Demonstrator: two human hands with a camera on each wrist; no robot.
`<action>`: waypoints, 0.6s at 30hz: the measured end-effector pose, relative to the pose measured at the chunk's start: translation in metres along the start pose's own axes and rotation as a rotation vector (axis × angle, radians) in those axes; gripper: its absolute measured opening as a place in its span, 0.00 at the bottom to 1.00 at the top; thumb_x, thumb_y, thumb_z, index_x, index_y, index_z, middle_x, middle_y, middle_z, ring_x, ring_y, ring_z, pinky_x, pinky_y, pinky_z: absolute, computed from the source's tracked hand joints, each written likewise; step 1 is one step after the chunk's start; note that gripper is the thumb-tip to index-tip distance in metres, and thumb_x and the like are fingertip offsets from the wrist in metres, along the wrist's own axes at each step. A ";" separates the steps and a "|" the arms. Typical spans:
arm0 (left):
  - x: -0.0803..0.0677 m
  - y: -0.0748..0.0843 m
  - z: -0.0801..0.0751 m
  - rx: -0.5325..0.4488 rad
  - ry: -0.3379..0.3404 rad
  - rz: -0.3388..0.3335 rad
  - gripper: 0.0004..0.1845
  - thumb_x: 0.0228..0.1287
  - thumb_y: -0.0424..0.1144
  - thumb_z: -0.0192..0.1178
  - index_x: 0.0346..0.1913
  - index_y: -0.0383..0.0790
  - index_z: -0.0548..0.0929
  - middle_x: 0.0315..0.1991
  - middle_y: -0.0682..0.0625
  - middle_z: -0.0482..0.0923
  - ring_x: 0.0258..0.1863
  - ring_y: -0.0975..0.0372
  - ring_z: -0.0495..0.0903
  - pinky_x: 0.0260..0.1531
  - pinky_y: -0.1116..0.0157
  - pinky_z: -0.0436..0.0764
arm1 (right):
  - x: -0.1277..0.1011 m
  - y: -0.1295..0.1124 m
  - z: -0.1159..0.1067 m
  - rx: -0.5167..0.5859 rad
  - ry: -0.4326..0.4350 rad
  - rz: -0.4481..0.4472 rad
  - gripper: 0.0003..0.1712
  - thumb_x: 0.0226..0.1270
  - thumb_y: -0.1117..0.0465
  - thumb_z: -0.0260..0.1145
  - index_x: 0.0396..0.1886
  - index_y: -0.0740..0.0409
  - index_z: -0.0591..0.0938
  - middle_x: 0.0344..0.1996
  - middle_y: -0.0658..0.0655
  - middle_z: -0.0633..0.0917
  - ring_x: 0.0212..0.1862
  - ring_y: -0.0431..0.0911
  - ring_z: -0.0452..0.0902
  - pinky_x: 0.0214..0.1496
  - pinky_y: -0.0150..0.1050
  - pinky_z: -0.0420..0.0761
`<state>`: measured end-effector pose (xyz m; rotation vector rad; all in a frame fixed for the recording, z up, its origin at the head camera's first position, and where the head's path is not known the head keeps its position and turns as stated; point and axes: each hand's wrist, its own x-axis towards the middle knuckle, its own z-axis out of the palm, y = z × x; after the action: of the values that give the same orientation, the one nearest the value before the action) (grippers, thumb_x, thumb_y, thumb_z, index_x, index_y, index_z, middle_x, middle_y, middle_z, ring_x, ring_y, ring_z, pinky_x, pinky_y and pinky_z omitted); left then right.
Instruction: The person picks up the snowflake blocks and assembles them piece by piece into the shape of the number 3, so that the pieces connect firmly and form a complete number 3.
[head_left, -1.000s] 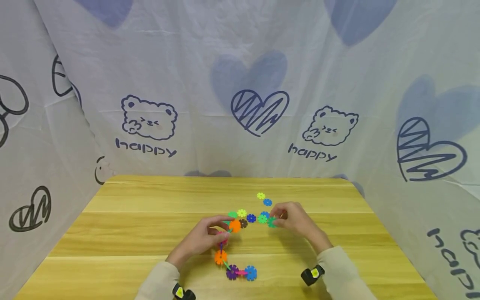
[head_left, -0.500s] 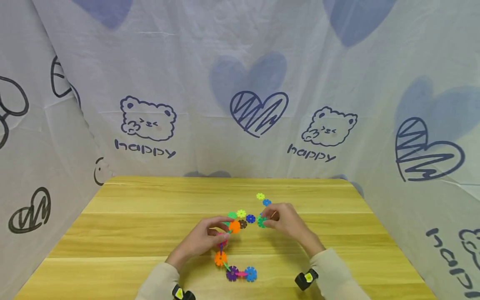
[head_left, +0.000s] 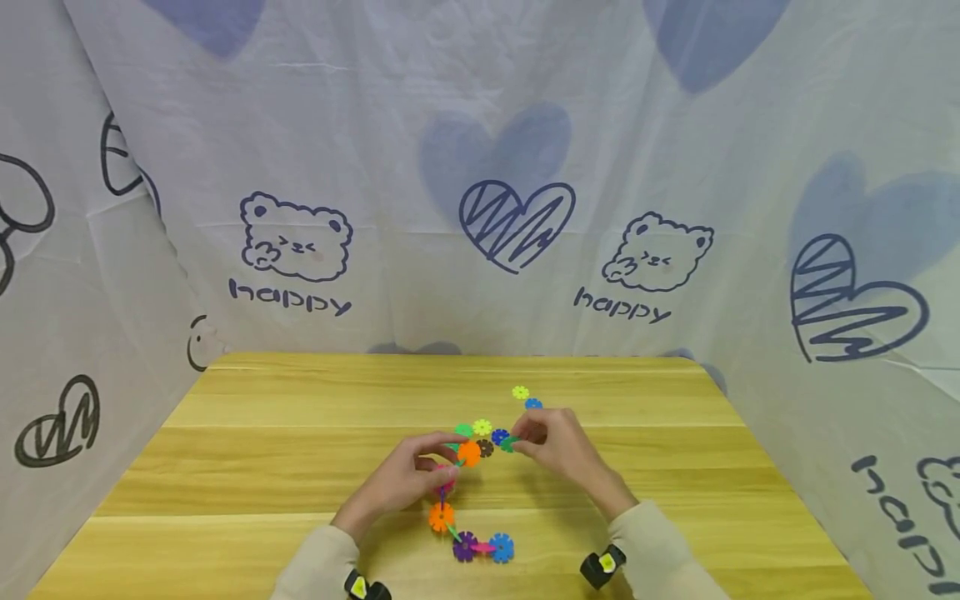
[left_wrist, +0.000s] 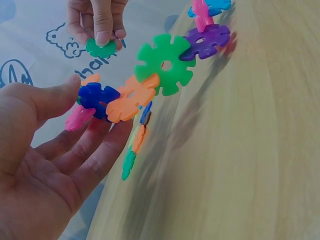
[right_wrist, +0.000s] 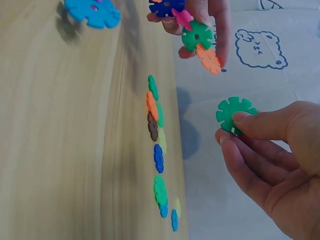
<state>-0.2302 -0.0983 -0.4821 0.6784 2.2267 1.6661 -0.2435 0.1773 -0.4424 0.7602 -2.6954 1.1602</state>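
Note:
In the head view my left hand (head_left: 408, 471) holds the upper end of a curved chain of slotted plastic snowflake discs, with an orange disc (head_left: 470, 452) at its tip. From there the chain hangs toward me through another orange disc (head_left: 441, 517) and a purple disc (head_left: 465, 547) to a light blue end disc (head_left: 502, 547). Thumb and fingers grip it around a dark blue disc (left_wrist: 95, 92) and a pink one (left_wrist: 79, 118). My right hand (head_left: 558, 446) pinches a single green disc (right_wrist: 229, 106) by its edge, apart from the chain.
Several loose discs lie toward the back of the wooden table (head_left: 300, 400), among them yellow (head_left: 521, 392), blue (head_left: 533, 404), brown (right_wrist: 152, 127) and green (right_wrist: 159, 190) ones. A printed cloth (head_left: 420, 292) hangs behind the table and along its sides.
My right hand has moved left, carrying the green disc closer to the chain's tip, and the disc has tilted flatter. The left hand and its chain stay nearly still.

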 end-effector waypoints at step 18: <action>0.002 0.002 0.000 -0.007 -0.002 0.011 0.25 0.75 0.37 0.62 0.72 0.40 0.75 0.59 0.34 0.77 0.41 0.50 0.87 0.41 0.61 0.90 | 0.001 -0.009 0.017 0.045 0.004 -0.062 0.04 0.60 0.72 0.75 0.31 0.62 0.88 0.31 0.58 0.90 0.31 0.39 0.86 0.37 0.24 0.84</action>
<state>-0.2314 -0.0971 -0.4799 0.6913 2.2184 1.6769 -0.2386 0.1594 -0.4484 0.8405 -2.6313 1.2105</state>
